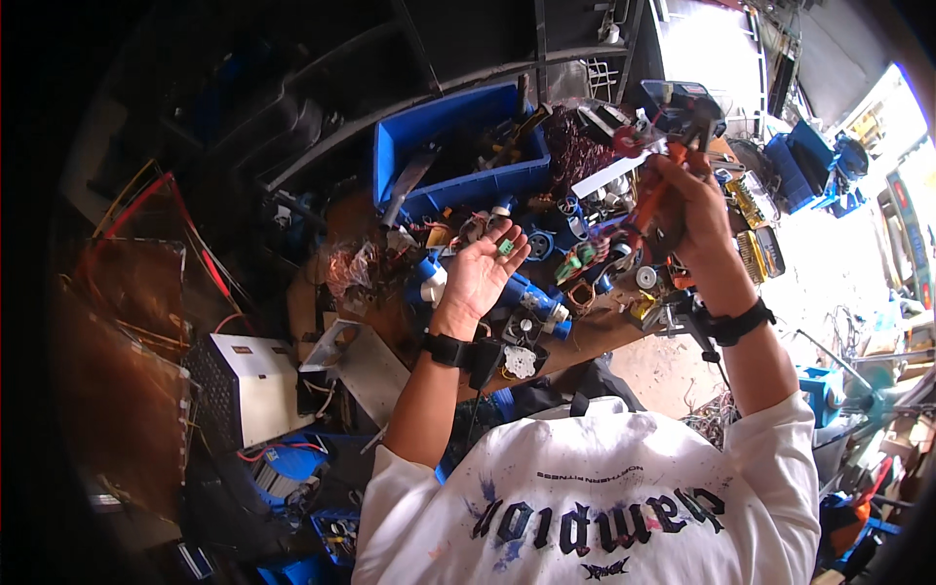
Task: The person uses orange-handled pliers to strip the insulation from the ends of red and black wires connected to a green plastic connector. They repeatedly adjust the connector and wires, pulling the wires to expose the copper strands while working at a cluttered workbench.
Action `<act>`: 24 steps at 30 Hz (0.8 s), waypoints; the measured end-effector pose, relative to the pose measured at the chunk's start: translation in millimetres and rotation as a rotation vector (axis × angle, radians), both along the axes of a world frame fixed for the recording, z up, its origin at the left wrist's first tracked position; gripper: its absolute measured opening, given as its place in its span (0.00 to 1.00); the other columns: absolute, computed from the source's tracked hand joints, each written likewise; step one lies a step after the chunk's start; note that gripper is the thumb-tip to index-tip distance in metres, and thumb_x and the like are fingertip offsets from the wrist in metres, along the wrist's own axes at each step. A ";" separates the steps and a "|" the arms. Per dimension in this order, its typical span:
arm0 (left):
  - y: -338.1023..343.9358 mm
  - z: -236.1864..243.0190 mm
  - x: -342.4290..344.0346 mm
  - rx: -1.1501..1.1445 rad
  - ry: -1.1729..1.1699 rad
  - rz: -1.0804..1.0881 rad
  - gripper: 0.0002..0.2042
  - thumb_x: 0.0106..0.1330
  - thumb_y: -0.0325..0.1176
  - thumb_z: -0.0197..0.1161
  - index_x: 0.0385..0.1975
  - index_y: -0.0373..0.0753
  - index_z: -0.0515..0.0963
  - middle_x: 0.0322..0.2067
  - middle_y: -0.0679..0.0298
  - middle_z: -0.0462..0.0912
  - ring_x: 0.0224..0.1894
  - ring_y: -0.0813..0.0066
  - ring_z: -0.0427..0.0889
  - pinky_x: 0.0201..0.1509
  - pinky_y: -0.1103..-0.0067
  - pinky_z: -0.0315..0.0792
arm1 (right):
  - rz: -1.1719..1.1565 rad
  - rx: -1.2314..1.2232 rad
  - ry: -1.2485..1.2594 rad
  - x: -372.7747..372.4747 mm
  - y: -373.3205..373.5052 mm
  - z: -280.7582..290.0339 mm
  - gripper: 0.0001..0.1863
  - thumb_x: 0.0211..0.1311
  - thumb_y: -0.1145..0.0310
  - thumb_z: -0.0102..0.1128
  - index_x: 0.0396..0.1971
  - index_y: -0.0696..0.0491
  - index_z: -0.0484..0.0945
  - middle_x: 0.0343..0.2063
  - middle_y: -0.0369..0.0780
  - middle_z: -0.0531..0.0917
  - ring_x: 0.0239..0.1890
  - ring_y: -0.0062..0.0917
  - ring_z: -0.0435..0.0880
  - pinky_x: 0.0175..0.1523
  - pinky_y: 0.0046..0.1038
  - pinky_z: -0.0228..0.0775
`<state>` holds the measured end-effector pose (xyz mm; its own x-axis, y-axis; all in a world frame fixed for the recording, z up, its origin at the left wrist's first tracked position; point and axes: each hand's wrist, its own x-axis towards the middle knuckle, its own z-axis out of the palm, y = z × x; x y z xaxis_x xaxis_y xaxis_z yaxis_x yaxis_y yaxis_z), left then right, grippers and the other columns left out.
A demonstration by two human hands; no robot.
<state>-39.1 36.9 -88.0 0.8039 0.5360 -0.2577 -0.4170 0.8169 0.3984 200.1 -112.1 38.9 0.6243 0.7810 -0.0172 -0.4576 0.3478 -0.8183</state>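
Observation:
My left hand (pixel 478 268) is turned palm up over the near part of the bench, fingers slightly curled. A small green terminal block (pixel 505 247) rests on its fingers. Farther right, my right hand (pixel 694 200) is raised above the clutter, closed around orange-handled pliers (pixel 651 200). Their dark jaws point away from me, and motion blurs their outline. Below my left hand lie blue-and-white cylindrical plugs (pixel 531 297) and a white round plastic part (pixel 520 361).
A blue crate (pixel 458 146) with tools stands at the bench's far side. Loose electrical parts cover the wooden bench (pixel 575 351). A white metal case (pixel 258 385) sits at left. A clear plastic bag (pixel 351 268) lies left of my hand. Yellow transformers (pixel 751 205) lie at right.

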 end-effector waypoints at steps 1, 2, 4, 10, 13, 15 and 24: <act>-1.4 -7.1 0.9 -0.025 0.011 -0.001 0.16 0.66 0.21 0.46 0.53 0.27 0.68 0.51 0.48 0.73 0.57 0.56 0.73 0.65 0.65 0.69 | 0.017 -0.045 -0.012 3.9 -7.3 2.2 0.08 0.61 0.77 0.57 0.39 0.54 0.71 0.29 0.39 0.79 0.29 0.25 0.80 0.34 0.27 0.76; -3.2 -14.1 -0.2 0.011 0.025 -0.011 0.15 0.67 0.21 0.46 0.53 0.27 0.68 0.51 0.48 0.73 0.57 0.56 0.73 0.64 0.66 0.69 | -0.015 -0.011 0.006 8.7 -8.7 -0.5 0.06 0.62 0.77 0.56 0.38 0.54 0.72 0.28 0.40 0.79 0.30 0.26 0.81 0.35 0.27 0.76; -9.8 -17.5 1.7 0.084 0.054 -0.044 0.14 0.69 0.21 0.46 0.53 0.27 0.68 0.52 0.47 0.73 0.57 0.56 0.74 0.63 0.69 0.71 | -0.014 0.029 -0.020 17.9 -20.7 -3.6 0.06 0.62 0.78 0.56 0.38 0.55 0.71 0.29 0.40 0.79 0.31 0.26 0.80 0.36 0.28 0.75; -23.7 -69.2 23.8 0.387 0.447 -0.136 0.09 0.64 0.29 0.62 0.43 0.35 0.78 0.40 0.57 0.83 0.39 0.69 0.84 0.45 0.76 0.80 | -0.110 0.026 -0.111 51.8 -70.9 2.5 0.07 0.64 0.77 0.53 0.42 0.56 0.71 0.33 0.41 0.79 0.35 0.27 0.80 0.42 0.30 0.73; -34.4 -106.1 47.8 0.463 0.588 -0.205 0.09 0.61 0.30 0.66 0.39 0.35 0.80 0.36 0.61 0.84 0.36 0.73 0.84 0.41 0.79 0.80 | -0.202 0.018 -0.159 62.3 -101.7 16.6 0.09 0.65 0.75 0.54 0.44 0.55 0.71 0.34 0.40 0.79 0.35 0.29 0.79 0.41 0.29 0.73; -44.7 -133.9 69.4 0.508 0.657 -0.264 0.09 0.61 0.30 0.66 0.39 0.35 0.80 0.34 0.62 0.84 0.34 0.75 0.84 0.39 0.80 0.79 | -0.165 0.056 -0.137 72.8 -128.4 22.6 0.14 0.65 0.77 0.51 0.50 0.55 0.69 0.37 0.40 0.78 0.37 0.24 0.77 0.44 0.28 0.71; -85.6 -212.7 148.1 0.517 0.821 -0.392 0.08 0.66 0.33 0.60 0.33 0.35 0.78 0.26 0.65 0.82 0.25 0.78 0.82 0.25 0.83 0.76 | -0.316 0.045 -0.185 139.5 -220.9 11.1 0.14 0.64 0.80 0.52 0.49 0.57 0.72 0.38 0.41 0.79 0.39 0.28 0.77 0.45 0.32 0.70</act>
<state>109.1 -48.6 -300.7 0.6269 0.4762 -0.6166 0.3966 0.4862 0.7787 339.6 -333.0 50.0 0.8244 0.5461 0.1488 -0.1671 0.4860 -0.8578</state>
